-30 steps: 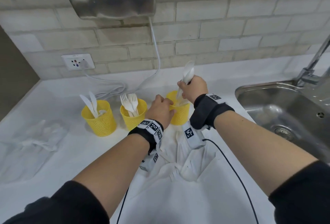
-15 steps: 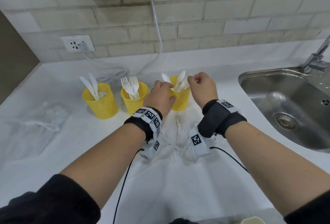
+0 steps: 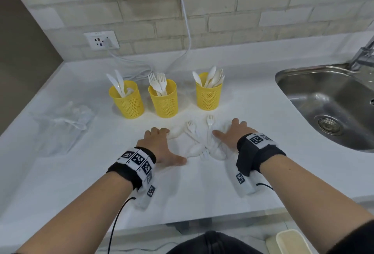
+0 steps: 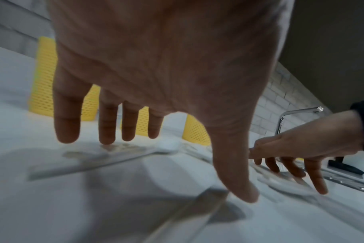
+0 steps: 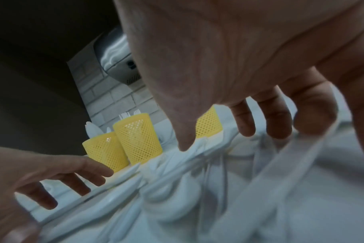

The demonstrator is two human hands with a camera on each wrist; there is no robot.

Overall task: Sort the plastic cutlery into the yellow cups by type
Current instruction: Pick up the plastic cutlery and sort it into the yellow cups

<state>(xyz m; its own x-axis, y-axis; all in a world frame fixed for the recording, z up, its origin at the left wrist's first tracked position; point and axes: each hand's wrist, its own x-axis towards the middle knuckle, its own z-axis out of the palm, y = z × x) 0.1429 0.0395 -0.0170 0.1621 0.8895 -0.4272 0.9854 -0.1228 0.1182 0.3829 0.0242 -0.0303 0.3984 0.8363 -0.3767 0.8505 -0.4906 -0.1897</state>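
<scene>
Three yellow mesh cups stand in a row on the white counter. The left cup (image 3: 128,101) holds knives, the middle cup (image 3: 164,99) forks, and the right cup (image 3: 208,95) several spoons. A loose pile of white plastic cutlery (image 3: 200,140) lies in front of them, with two forks and a spoon showing. My left hand (image 3: 162,146) is spread, fingers straight, over the pile's left side and holds nothing. My right hand (image 3: 230,134) is spread with loose fingers over the pile's right side, fingertips (image 5: 246,129) close above the cutlery.
A steel sink (image 3: 332,108) with a tap lies at the right. A crumpled clear plastic bag (image 3: 64,122) is at the left. A wall socket (image 3: 101,40) and white cables run behind the cups. The counter's front edge is close under my wrists.
My right hand let the spoons go into the right cup. Both hands drew back from that cup and came down to the loose pile, fingers spread.
</scene>
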